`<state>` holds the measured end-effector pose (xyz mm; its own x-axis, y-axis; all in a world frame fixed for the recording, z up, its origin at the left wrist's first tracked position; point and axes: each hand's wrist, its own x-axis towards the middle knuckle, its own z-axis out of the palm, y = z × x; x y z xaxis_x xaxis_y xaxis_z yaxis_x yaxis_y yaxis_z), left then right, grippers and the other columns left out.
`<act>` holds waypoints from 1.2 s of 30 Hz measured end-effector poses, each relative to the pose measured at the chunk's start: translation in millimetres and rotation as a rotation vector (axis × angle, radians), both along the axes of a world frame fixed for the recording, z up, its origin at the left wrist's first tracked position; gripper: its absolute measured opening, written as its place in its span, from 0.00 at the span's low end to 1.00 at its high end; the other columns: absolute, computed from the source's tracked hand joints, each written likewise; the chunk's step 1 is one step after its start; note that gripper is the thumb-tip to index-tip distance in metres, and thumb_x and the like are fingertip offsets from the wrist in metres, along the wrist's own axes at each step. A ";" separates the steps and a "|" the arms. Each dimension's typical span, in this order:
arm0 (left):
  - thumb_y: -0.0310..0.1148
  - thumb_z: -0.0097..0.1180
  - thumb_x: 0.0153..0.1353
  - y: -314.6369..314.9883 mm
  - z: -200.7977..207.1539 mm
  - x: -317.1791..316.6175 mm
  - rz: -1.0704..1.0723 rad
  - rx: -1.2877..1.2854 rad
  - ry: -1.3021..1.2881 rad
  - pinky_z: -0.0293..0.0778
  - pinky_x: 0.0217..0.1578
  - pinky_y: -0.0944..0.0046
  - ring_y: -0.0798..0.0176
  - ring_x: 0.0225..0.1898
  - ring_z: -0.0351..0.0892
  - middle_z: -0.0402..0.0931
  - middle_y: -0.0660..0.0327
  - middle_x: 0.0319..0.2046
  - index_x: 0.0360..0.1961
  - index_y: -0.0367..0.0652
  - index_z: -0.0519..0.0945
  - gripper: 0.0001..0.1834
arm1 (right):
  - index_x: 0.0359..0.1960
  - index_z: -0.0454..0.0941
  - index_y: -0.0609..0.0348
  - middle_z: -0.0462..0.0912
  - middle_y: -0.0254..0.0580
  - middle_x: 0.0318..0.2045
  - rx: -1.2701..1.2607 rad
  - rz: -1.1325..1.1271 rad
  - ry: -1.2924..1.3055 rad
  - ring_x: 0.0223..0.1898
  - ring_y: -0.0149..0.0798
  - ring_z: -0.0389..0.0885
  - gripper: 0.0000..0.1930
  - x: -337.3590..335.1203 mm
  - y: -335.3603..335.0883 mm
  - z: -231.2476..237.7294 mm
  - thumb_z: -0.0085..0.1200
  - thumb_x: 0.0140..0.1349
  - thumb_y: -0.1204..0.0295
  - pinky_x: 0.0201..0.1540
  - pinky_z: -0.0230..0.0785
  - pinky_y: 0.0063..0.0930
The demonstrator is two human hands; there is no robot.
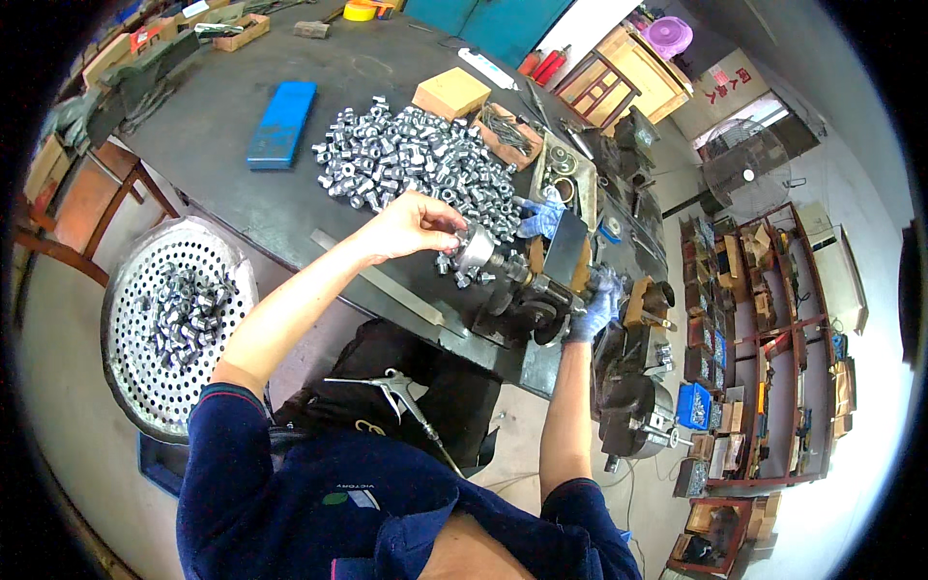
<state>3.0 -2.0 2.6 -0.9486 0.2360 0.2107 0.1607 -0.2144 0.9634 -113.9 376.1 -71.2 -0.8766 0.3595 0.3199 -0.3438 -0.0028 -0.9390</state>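
Note:
My bare left hand (pixel 425 224) is closed in a pinch at the face of a round metal chuck (pixel 475 249). Whatever lies between its fingertips is hidden. The chuck sits on the left end of a small bench spindle (pixel 527 275), mounted at the table's near edge. At the spindle's right end is my right hand (pixel 601 300), in a blue-grey glove with its fingers curled; what they grip cannot be made out. Just beyond the chuck spreads a heap of small shiny metal fittings (pixel 411 155), and a few loose fittings (pixel 466 275) lie below it.
A perforated metal pan (pixel 130 309) with more fittings stands at left. An air blow gun (pixel 396 387) lies across my lap. On the table are a blue case (pixel 282 126), a yellow block (pixel 451 93), a blue glove (pixel 541 215) and a dark flat panel (pixel 566 246). Shelves (pixel 764 348) stand right.

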 end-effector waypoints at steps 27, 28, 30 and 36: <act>0.29 0.58 0.54 1.9 -0.7 7.6 0.054 0.109 -0.165 0.76 0.27 0.67 0.64 0.23 0.78 0.78 0.54 0.25 0.37 0.27 0.77 0.14 | 0.31 0.74 0.63 0.72 0.30 0.17 -0.315 0.108 0.044 0.16 0.21 0.66 0.18 83.3 -23.8 89.0 0.48 0.61 0.57 0.16 0.56 0.15; 0.29 0.58 0.54 -0.2 -2.3 9.8 0.068 0.105 -0.169 0.76 0.27 0.67 0.64 0.23 0.78 0.78 0.54 0.25 0.36 0.27 0.77 0.14 | 0.31 0.74 0.63 0.68 0.27 0.13 -0.349 0.182 0.014 0.14 0.19 0.62 0.19 104.4 -23.9 90.3 0.49 0.60 0.55 0.14 0.53 0.13; 0.30 0.59 0.54 0.6 -2.2 9.7 0.073 0.094 -0.168 0.76 0.27 0.67 0.64 0.23 0.78 0.78 0.55 0.25 0.36 0.27 0.77 0.14 | 0.31 0.74 0.64 0.59 0.24 0.11 -0.300 0.071 0.015 0.12 0.17 0.56 0.21 129.7 -20.8 74.0 0.52 0.58 0.54 0.10 0.47 0.13; 0.32 0.58 0.55 0.9 3.2 8.6 0.099 0.055 -0.159 0.75 0.28 0.67 0.64 0.24 0.78 0.78 0.55 0.26 0.35 0.28 0.77 0.14 | 0.27 0.77 0.63 0.71 0.29 0.16 0.039 -0.039 -0.201 0.15 0.22 0.64 0.11 140.1 -1.5 26.1 0.59 0.54 0.67 0.17 0.59 0.17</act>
